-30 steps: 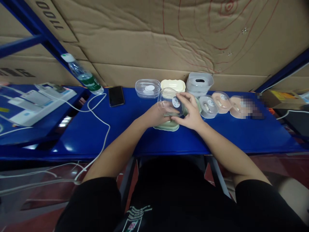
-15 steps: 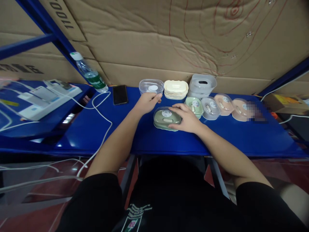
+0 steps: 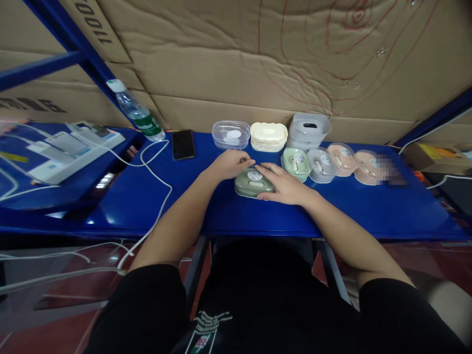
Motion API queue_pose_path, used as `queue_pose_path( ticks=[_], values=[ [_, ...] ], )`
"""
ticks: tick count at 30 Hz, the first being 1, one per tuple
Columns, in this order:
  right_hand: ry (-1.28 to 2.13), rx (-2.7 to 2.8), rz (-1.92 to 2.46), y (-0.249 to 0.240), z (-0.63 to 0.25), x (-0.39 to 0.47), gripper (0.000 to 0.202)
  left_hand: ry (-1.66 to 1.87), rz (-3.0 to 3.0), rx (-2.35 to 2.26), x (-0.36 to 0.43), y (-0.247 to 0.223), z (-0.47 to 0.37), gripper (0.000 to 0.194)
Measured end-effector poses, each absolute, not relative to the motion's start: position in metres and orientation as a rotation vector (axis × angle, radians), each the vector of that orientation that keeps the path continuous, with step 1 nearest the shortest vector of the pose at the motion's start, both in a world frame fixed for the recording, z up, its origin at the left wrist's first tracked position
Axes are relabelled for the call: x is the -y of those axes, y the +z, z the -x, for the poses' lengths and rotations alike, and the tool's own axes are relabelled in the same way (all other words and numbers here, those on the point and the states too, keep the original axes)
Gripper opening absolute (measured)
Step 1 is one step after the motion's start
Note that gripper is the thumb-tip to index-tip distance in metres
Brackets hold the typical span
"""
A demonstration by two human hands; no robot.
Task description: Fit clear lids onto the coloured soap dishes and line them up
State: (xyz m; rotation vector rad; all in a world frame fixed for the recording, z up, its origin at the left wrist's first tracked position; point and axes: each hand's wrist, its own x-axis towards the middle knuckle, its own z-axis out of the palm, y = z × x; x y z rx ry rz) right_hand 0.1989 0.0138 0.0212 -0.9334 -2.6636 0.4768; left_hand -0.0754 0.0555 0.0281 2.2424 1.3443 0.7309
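Observation:
A dark green soap box (image 3: 250,187) with a see-through lid lies on the blue table in front of me. On its lid are a round white sticker and a pale oblong piece. My right hand (image 3: 282,186) is wrapped over the box's right end, thumb at the near side and fingers at the far side. Against the box's far left edge, my left hand (image 3: 234,164) has its fingers curled in a pinch by the right fingertips. Whatever is in that pinch, if anything, is too small to make out.
Behind my hands stand clear lids (image 3: 221,135), a stack of cream trays (image 3: 269,132) and frosted covers (image 3: 317,129). Several lidded boxes (image 3: 296,164) line the right. A phone (image 3: 183,144), a water bottle (image 3: 145,123), white cables (image 3: 162,206) and a power strip (image 3: 47,169) are left.
My left hand has come down and right, from beside the clear lids to the box's far edge. The right hand's fingers have shifted slightly on the box, which stays in place.

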Motion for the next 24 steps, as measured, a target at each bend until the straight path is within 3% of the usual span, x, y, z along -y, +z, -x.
queue_pose_path(
  ticks=[11, 24],
  values=[
    [0.518, 2.678, 0.954, 0.028, -0.200, -0.012, 0.108, 0.807, -2.197, -1.392, -0.052, 0.032, 0.074, 0.033],
    [0.481, 2.661, 0.888, 0.013, -0.200, -0.016, 0.109, 0.628, -2.282, -1.482, -0.048, 0.039, 0.070, 0.029]
  ],
)
